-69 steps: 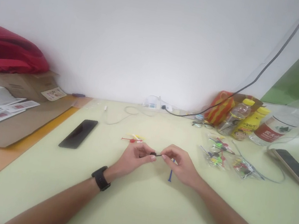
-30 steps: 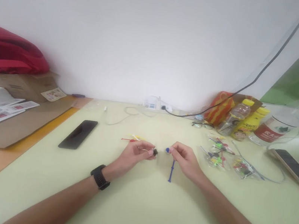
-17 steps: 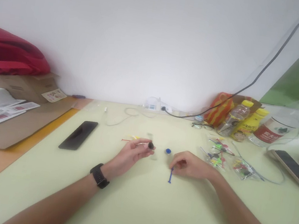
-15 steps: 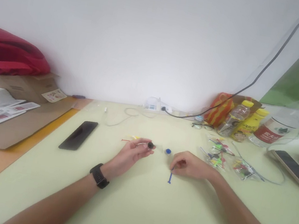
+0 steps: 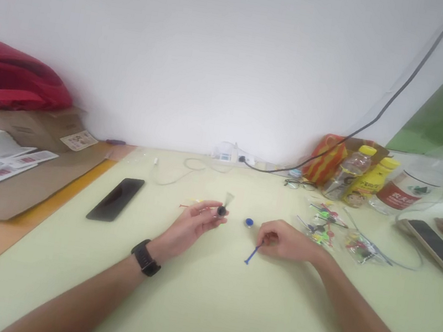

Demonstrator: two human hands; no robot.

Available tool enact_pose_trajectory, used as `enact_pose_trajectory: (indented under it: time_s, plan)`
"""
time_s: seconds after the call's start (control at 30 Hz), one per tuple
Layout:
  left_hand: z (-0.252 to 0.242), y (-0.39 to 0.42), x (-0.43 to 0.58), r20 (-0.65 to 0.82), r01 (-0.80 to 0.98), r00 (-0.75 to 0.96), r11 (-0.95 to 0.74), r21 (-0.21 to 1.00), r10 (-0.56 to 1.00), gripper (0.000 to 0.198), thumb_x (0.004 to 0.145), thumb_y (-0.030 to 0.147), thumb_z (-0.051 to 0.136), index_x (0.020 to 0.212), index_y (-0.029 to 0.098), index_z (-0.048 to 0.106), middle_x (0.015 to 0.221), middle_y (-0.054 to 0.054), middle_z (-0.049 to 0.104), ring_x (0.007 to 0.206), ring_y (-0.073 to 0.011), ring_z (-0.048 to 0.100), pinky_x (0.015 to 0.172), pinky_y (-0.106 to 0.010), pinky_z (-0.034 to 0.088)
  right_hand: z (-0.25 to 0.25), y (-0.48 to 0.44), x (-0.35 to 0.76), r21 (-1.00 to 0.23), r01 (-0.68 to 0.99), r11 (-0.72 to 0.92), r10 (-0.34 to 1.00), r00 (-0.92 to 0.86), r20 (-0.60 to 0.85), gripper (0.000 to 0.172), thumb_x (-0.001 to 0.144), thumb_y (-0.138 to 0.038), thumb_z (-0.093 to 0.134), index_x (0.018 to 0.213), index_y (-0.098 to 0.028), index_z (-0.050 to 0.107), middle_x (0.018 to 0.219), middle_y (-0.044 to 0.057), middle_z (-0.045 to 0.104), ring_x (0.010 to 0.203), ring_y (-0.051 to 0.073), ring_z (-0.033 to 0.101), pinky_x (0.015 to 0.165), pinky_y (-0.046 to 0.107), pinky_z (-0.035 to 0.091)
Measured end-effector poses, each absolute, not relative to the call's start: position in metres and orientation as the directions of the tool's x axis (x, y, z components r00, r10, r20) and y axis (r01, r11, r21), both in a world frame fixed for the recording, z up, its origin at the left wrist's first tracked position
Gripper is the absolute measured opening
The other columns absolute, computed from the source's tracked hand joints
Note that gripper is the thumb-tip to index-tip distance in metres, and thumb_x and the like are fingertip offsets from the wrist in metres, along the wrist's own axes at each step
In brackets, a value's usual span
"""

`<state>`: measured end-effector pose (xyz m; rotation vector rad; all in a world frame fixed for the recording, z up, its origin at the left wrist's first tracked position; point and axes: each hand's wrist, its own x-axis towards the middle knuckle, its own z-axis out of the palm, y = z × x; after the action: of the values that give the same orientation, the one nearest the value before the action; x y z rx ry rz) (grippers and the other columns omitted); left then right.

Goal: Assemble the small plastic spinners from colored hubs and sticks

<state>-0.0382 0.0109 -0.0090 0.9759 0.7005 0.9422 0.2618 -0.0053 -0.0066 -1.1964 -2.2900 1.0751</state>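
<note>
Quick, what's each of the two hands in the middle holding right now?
Left hand: closed, holding a small round black piece.
Right hand: closed, pinching a thin blue stick.

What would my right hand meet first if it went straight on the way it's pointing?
Likely the blue-topped round piece, just left of your right hand, though the hand's height above the table is unclear.

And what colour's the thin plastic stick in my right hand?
The thin plastic stick is blue, in the head view.
</note>
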Motion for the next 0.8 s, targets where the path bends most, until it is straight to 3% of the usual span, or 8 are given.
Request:
enact_pose_trajectory:
  time_s: [0.3,0.5,0.8]
  plan:
    - [0.0,0.012,-0.04,-0.07,-0.41,0.428,0.263,0.873,0.901,0.03,0.093,0.032,0.072,0.115,0.013,0.074,0.121,-0.015,0.074,0.119,-0.0293,0.068,0.111,-0.038,0.046,-0.008,-0.005,0.262,-0.76,0.563,0.325,0.833,-0.551,-0.053,0.009,0.081,-0.022,0.067,0.086,-0.017,0.073,0.076,0.001,0.065,0.068,0.015,0.055,0.061,0.024,0.041]
    - [0.004,0.011,-0.041,-0.095,-0.453,0.433,0.308,0.837,0.896,0.033,0.097,0.035,0.064,0.115,0.009,0.074,0.115,-0.016,0.076,0.113,-0.0296,0.071,0.107,-0.037,0.049,-0.006,-0.005,0.26,-0.759,0.542,0.36,0.812,-0.583,-0.032,0.011,0.082,-0.02,0.065,0.085,-0.019,0.075,0.083,0.002,0.069,0.072,0.015,0.057,0.063,0.024,0.042]
    - [0.009,0.009,-0.041,-0.144,-0.478,0.459,0.38,0.791,0.877,0.048,0.1,0.048,0.054,0.115,0.007,0.074,0.117,-0.018,0.075,0.113,-0.0305,0.07,0.104,-0.036,0.05,-0.008,-0.007,0.256,-0.774,0.53,0.346,0.816,-0.578,-0.031,0.012,0.081,-0.015,0.061,0.084,-0.018,0.073,0.076,0.0,0.065,0.068,0.014,0.054,0.062,0.024,0.041]
